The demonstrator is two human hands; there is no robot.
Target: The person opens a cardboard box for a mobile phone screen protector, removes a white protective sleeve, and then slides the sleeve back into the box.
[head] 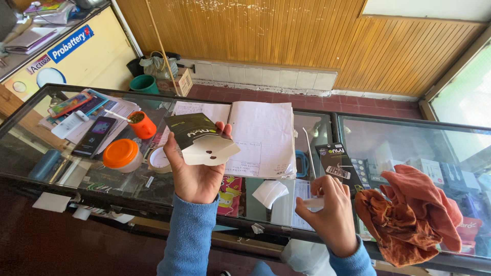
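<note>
a: your left hand [197, 174] is raised over the glass counter [317, 122], fingers and thumb clamped on a dark packet [190, 131] with a white card [210, 151] fanned out just below it. the packet and card sit in the air, in front of the open notebook [258, 135].

b: and the right?

a: your right hand [330, 207] is nearer to you and lower, fingers curled round a small pale thing [313, 203]. it looks like a folded wipe or a peel tab, but i cannot tell which. a second dark retail packet [335, 163] lies flat on the glass just beyond that hand, and a rust-orange cloth [417, 212] is heaped to its right.

b: so which step are you in?

a: by my judgement you are unpacking: the packet is open, the insert is out, and the small piece is pinched ready to use.

b: what does the next move call for?

a: a firm grip on the card's edge, and a bare patch of glass to lay things on. the far left is crowded: an orange cup [141, 125], an orange-lidded jar [121, 155], a tape roll [159, 159] and phones [94, 134].
</note>
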